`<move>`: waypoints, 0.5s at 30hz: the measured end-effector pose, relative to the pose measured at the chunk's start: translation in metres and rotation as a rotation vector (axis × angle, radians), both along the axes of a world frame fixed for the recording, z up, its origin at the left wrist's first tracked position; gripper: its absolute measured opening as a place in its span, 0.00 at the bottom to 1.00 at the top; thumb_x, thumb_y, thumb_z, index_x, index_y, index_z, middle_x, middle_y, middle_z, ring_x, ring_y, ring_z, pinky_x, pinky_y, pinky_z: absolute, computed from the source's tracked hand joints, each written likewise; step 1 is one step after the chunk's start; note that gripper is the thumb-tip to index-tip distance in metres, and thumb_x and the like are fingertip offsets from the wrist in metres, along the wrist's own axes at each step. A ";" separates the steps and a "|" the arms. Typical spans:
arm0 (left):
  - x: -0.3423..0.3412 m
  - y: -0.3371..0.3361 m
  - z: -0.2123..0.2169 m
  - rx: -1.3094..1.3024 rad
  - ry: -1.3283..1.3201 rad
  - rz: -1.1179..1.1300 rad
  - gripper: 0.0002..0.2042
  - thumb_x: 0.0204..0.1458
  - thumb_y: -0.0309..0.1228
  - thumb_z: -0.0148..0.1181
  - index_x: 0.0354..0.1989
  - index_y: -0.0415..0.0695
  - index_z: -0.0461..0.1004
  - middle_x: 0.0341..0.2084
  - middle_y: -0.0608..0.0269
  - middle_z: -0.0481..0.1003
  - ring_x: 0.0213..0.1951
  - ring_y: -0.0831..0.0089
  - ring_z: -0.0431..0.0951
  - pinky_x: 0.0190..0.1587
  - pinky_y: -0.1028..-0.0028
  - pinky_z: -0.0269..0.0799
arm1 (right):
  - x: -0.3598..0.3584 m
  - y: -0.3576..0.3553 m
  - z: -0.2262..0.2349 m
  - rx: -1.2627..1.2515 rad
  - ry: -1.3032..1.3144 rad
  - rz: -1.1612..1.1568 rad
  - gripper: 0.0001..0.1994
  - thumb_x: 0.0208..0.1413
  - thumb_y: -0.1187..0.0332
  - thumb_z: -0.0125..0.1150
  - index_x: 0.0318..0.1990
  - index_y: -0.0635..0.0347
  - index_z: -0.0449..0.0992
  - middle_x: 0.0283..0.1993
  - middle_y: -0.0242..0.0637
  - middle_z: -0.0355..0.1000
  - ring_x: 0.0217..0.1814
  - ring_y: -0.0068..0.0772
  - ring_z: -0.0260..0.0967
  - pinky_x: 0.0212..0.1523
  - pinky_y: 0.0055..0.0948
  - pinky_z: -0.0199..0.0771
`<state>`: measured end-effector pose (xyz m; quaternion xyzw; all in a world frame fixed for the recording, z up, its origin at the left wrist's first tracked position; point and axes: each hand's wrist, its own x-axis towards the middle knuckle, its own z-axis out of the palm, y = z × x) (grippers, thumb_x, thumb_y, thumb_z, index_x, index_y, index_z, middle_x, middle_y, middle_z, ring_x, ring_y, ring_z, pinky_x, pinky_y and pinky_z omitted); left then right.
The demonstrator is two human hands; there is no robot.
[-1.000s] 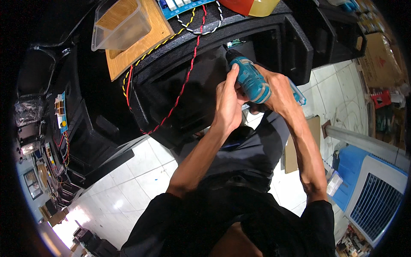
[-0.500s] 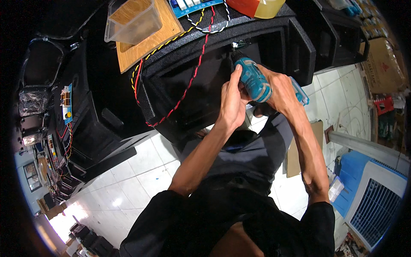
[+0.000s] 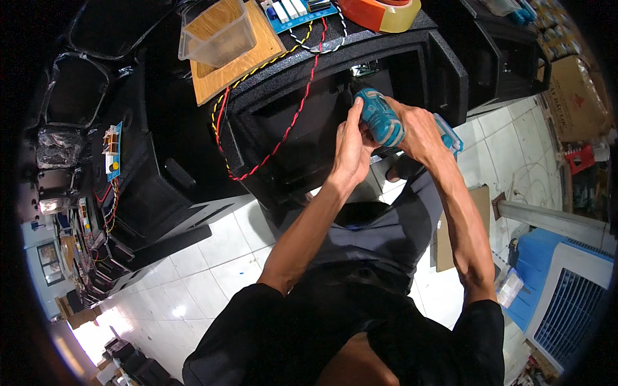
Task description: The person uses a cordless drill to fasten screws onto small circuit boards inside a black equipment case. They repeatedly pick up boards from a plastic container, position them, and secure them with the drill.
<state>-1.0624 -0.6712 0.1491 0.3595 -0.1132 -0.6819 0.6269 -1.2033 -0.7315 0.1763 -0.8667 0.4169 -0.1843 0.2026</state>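
Note:
A teal cordless drill (image 3: 381, 119) points away from me into the recess of a black textured cabinet (image 3: 277, 116). My right hand (image 3: 421, 132) is closed round its handle, with the battery end (image 3: 449, 136) sticking out on the right. My left hand (image 3: 353, 145) steadies the drill from the left, thumb up along its front part and the other fingers partly hidden beneath. Beyond the dark chuck lies a small shiny metal piece (image 3: 364, 69) in the recess; whether the bit touches anything is too dark to tell. A red-and-black twisted wire (image 3: 299, 106) hangs in front of the cabinet.
On the cabinet top are a clear plastic box (image 3: 222, 48) on a wooden board (image 3: 270, 48), a blue circuit board (image 3: 299, 16) and a tape roll (image 3: 396, 16). More black cabinets (image 3: 154, 199) stand left. A blue-and-white air cooler (image 3: 560, 283) stands lower right.
The view has shifted slightly, moving the cabinet top and wires a little in the picture. Both hands keep their hold on the drill, which stays at the recess.

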 end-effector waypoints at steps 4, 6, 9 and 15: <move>0.001 0.001 0.003 -0.018 -0.018 0.006 0.20 0.63 0.50 0.46 0.49 0.47 0.70 0.39 0.66 0.74 0.40 0.76 0.76 0.47 0.67 0.73 | 0.002 0.001 0.001 -0.049 -0.040 0.044 0.24 0.41 0.71 0.64 0.50 0.63 0.70 0.34 0.58 0.74 0.37 0.59 0.74 0.37 0.46 0.74; 0.001 0.001 0.001 -0.046 -0.045 -0.014 0.22 0.64 0.52 0.43 0.50 0.47 0.70 0.40 0.65 0.74 0.41 0.75 0.76 0.48 0.66 0.72 | 0.001 0.001 0.001 -0.057 -0.025 0.037 0.24 0.41 0.72 0.64 0.50 0.64 0.69 0.33 0.58 0.74 0.37 0.59 0.74 0.36 0.46 0.74; 0.000 0.000 -0.001 -0.081 -0.091 -0.006 0.29 0.62 0.58 0.40 0.45 0.41 0.73 0.39 0.62 0.76 0.40 0.76 0.77 0.44 0.72 0.73 | -0.007 0.002 0.005 -0.064 -0.002 0.045 0.25 0.40 0.74 0.63 0.51 0.64 0.69 0.35 0.58 0.74 0.38 0.58 0.74 0.36 0.46 0.74; 0.028 -0.043 -0.044 -0.026 -1.207 0.091 0.22 0.59 0.44 0.52 0.42 0.32 0.76 0.37 0.43 0.78 0.43 0.54 0.78 0.48 0.62 0.71 | -0.063 0.076 0.031 0.055 -0.270 -0.065 0.28 0.41 0.76 0.61 0.56 0.67 0.70 0.42 0.60 0.74 0.41 0.59 0.75 0.43 0.39 0.77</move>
